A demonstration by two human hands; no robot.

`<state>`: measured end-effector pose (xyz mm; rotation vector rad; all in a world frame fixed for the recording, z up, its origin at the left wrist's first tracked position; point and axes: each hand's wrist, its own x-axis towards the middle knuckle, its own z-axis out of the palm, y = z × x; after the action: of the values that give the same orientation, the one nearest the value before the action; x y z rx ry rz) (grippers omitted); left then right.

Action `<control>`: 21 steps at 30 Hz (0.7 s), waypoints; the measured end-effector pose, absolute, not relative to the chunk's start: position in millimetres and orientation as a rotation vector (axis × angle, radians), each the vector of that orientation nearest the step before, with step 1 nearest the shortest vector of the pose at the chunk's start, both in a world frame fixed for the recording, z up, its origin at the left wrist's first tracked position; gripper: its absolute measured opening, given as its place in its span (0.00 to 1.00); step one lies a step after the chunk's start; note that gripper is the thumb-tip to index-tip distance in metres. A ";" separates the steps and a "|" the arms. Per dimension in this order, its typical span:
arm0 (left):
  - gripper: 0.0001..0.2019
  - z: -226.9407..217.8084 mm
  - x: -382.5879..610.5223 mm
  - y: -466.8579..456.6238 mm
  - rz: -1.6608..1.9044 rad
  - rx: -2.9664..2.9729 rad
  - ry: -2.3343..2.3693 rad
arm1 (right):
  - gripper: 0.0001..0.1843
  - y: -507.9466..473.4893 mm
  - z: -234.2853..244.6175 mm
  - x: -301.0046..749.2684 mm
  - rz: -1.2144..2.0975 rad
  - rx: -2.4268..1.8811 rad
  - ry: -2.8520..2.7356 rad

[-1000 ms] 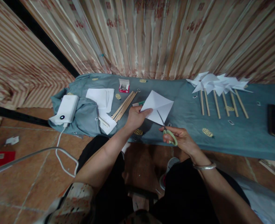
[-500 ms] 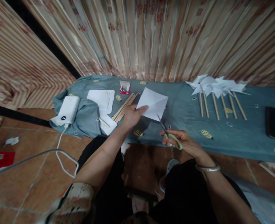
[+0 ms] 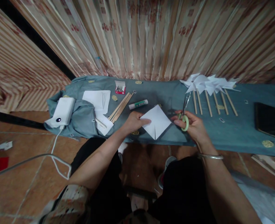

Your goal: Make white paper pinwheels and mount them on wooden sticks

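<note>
A white paper square (image 3: 157, 123) with a cut running in from its near corner lies on the blue cloth-covered table (image 3: 240, 137). My left hand (image 3: 134, 121) pinches the paper's left corner. To the right of the paper, my right hand (image 3: 192, 126) grips green-handled scissors (image 3: 185, 110), blades pointing away from me toward the back of the table. Right behind the paper lies a glue stick (image 3: 138, 104).
Several finished white paper pinwheels on wooden sticks (image 3: 208, 88) lie at the back right. A bundle of wooden sticks (image 3: 120, 107), white paper sheets (image 3: 96, 99), a small red box of pins (image 3: 120, 87), a white power bank (image 3: 61, 110) with cable and a black phone (image 3: 267, 119) also rest on the table.
The paper came down from a raised position onto the cloth near the front edge. My right hand swung the scissors off the paper to its right, blades now pointing away.
</note>
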<state>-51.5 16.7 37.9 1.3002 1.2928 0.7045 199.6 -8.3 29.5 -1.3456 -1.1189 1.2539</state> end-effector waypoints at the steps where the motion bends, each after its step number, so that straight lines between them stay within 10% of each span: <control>1: 0.10 37.6 -49.8 15.4 0.658 1.338 1.286 | 0.28 -7.9 30.7 196.8 1.283 -1.340 -1.144; 21: 0.21 34.2 1.0 -1.2 1.018 0.814 0.959 | 0.25 2.4 16.9 141.3 1.105 -1.214 -0.815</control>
<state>1.0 -1.2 34.2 0.8143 0.9590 1.0184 141.3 2.4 16.9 -1.2137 -0.8152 1.1052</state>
